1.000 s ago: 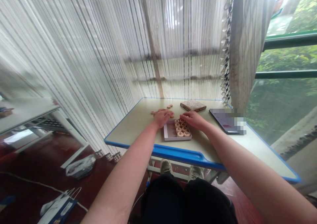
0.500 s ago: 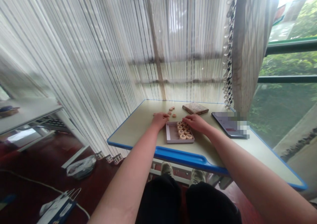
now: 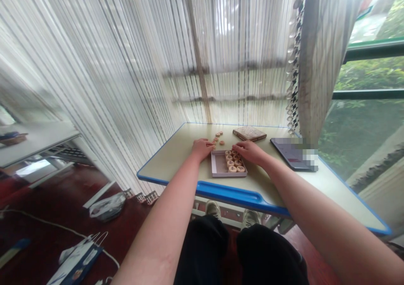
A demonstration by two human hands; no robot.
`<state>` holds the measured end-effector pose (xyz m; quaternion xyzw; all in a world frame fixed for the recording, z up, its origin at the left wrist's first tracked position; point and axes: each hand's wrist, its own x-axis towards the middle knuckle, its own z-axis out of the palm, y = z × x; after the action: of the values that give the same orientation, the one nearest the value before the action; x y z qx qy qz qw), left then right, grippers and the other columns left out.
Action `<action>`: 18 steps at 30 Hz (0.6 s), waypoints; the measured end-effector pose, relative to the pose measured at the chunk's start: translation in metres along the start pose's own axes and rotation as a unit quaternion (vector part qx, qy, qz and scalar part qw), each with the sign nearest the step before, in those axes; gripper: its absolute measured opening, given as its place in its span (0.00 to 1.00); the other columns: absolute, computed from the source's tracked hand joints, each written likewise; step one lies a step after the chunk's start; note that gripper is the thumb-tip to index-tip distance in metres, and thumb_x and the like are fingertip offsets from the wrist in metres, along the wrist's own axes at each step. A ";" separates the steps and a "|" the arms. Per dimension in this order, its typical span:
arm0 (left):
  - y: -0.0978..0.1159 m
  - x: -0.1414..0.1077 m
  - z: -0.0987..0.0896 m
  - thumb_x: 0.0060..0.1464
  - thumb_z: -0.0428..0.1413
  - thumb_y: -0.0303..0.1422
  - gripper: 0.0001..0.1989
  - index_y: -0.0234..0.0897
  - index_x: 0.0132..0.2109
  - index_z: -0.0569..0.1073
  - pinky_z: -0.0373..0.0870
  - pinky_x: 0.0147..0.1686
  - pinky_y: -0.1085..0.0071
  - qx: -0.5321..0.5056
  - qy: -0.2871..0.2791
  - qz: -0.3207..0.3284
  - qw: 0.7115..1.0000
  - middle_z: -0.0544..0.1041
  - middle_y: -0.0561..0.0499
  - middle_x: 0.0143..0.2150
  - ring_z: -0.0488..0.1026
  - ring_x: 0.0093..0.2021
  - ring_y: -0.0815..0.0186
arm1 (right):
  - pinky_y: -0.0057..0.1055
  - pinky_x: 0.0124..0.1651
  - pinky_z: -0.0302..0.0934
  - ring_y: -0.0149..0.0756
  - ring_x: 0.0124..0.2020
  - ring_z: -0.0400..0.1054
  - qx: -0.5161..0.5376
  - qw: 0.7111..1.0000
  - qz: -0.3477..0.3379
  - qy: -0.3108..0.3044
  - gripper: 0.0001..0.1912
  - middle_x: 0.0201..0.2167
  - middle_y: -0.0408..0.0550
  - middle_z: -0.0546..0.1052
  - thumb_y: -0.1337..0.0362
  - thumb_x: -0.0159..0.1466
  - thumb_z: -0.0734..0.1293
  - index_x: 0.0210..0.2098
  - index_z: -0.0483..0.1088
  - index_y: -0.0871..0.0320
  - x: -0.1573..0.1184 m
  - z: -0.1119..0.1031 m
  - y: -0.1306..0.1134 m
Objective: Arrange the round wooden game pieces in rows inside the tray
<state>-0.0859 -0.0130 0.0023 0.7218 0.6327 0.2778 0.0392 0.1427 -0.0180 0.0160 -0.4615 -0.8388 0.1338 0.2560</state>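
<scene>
A shallow open box lies on the table in front of me, with round wooden Chinese chess pieces in two columns along its right side. The left part of the box is bare. Just beyond the box's far left corner, my left hand has its fingers closed on a chess piece. My right hand is at the far right corner, its fingertips pinched at a piece in the end of the row and partly hiding it. Several loose pieces lie beyond the box.
A patterned flat box or lid lies at the back of the table. To the right is a dark tablet, partly blurred out. The table has a blue rim with a blue front groove. String curtains hang behind it.
Both hands stay close to the far side of the box, with only slight finger movement. The whole view has shifted a little.
</scene>
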 end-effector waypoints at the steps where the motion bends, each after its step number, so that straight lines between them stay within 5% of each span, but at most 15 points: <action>1: 0.000 0.000 0.000 0.47 0.53 0.42 0.15 0.43 0.40 0.78 0.55 0.55 0.68 0.003 0.003 0.003 1.000 0.76 0.50 0.43 0.67 0.50 0.62 | 0.29 0.31 0.54 0.34 0.28 0.66 0.000 1.000 -0.002 -0.002 0.22 0.26 0.49 0.75 0.51 0.61 0.55 0.28 0.73 0.59 0.000 0.000 0.000; 18: 0.001 0.002 0.000 0.47 0.53 0.45 0.15 0.45 0.38 0.78 0.53 0.57 0.68 -0.030 -0.026 0.043 0.998 0.75 0.53 0.46 0.65 0.53 0.62 | 0.28 0.30 0.53 0.34 0.27 0.65 0.007 1.000 -0.011 0.005 0.22 0.25 0.48 0.74 0.51 0.61 0.56 0.28 0.72 0.59 -0.002 0.001 -0.001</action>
<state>-0.0854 -0.0114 0.0035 0.7535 0.5915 0.2794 0.0653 0.1426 -0.0201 0.0152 -0.4511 -0.8414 0.1349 0.2650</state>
